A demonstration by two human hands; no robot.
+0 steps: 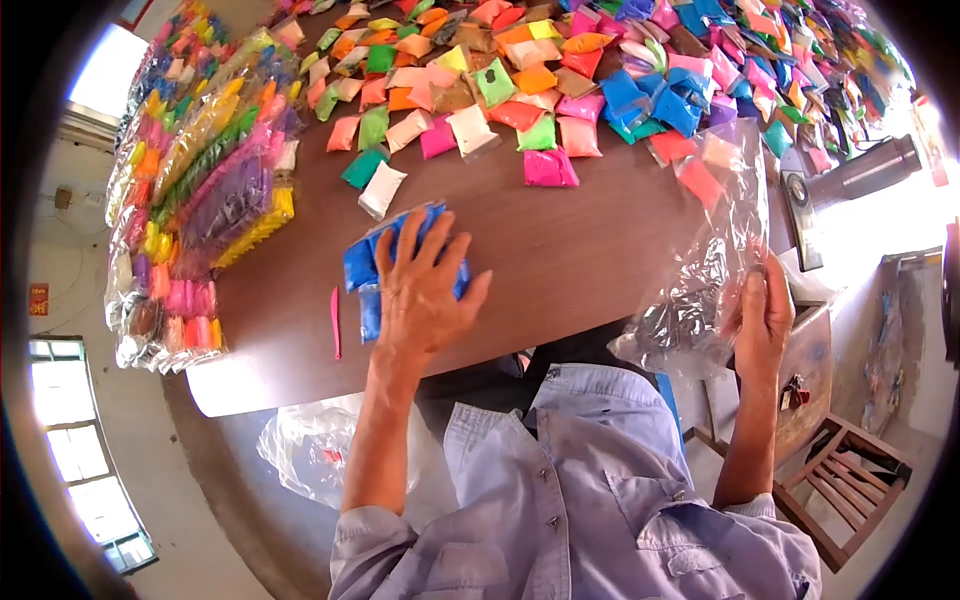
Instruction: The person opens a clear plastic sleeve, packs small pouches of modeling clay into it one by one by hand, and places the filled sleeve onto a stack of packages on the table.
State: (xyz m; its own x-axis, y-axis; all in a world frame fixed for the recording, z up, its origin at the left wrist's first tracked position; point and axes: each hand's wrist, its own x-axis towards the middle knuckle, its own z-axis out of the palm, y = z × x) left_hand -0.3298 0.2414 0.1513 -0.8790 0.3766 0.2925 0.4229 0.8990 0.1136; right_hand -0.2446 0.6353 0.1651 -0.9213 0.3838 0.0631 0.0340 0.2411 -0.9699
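With fingers spread, my left hand [430, 295] lies over a small group of blue packets [358, 266] on the table, hiding part of them. A thin pink plastic stick [337, 325] lies just to their left. At the table's right edge, my right hand [765, 305] pinches a clear plastic bag [690, 290] by its side. The bag hangs crinkled and see-through; pink and orange packets show at its upper end, but I cannot tell whether they are inside or behind it. A white packet [382, 190] and a green one [365, 168] are the loose packets nearest my left hand.
A large heap of coloured packets [560, 60] spreads across the far side of the brown table [550, 230]. Filled clear bags [200, 190] are stacked at the left. On the right are a dark metallic cylinder [865, 168], a phone-like device [802, 220] and a wooden chair [845, 485].
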